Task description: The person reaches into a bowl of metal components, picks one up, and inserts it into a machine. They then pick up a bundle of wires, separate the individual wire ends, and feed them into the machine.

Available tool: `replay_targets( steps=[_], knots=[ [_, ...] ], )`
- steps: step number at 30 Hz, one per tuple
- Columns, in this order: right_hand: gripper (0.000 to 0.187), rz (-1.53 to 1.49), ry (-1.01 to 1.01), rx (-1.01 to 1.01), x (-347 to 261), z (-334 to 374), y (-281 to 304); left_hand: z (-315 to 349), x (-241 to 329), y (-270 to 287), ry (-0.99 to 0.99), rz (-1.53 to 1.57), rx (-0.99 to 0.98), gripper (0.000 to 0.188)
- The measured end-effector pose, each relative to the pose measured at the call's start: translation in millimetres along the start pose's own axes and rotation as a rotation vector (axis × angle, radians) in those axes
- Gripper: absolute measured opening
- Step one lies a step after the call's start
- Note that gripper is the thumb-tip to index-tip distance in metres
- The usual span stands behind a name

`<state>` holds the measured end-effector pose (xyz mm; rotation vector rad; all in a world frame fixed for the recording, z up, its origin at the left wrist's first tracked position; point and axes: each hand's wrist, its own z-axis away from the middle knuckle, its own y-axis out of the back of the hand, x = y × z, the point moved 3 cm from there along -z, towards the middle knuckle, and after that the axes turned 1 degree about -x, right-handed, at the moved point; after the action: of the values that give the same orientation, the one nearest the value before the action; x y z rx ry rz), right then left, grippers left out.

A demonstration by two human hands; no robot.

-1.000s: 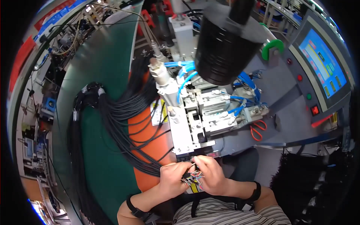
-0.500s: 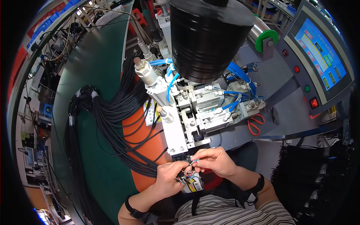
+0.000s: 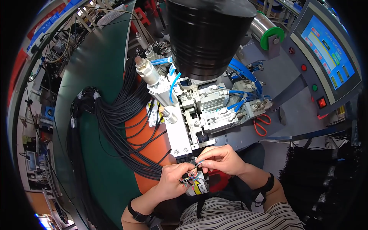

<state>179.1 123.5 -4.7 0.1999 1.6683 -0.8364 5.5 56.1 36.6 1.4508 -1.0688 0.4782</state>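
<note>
My left hand (image 3: 175,181) is closed around the stripped end of a black cable, with a fan of thin coloured wires (image 3: 194,178) poking out past its fingers. My right hand (image 3: 224,161) pinches a few of those wires between thumb and forefinger, just right of the left fingertips. Both hands are right in front of the near end of a metal machine (image 3: 178,134) with blue air tubes. Below the wires is a white cylinder with a yellow label (image 3: 200,187). The fingers partly hide the wire tips.
A thick bundle of black cables (image 3: 115,115) lies over the green table (image 3: 96,168) and an orange surface (image 3: 153,147). Red-handled scissors (image 3: 262,125) rest right of the machine. A black cylinder (image 3: 211,42) hangs overhead. A touch screen (image 3: 326,53) and a green-flanged spool (image 3: 272,37) stand to the right.
The coloured wires below the left fingers are spread wider and show more. My right hand has shifted slightly, still pinching wires. The whole view has moved a little.
</note>
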Motion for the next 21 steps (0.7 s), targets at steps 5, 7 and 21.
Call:
replay_targets(
  steps=[5,7,21],
  knots=[
    [0.017,0.014,0.010,-0.001,0,-1,0,2,-1,3,0.078,0.022,-0.118,0.023],
    [0.016,0.202,0.035,-0.018,-5,-2,1,3,1,3,0.122,0.028,-0.168,0.030],
    [0.014,0.229,-0.078,-0.117,-4,0,2,-1,0,11,0.066,0.004,-0.386,0.034]
  ],
)
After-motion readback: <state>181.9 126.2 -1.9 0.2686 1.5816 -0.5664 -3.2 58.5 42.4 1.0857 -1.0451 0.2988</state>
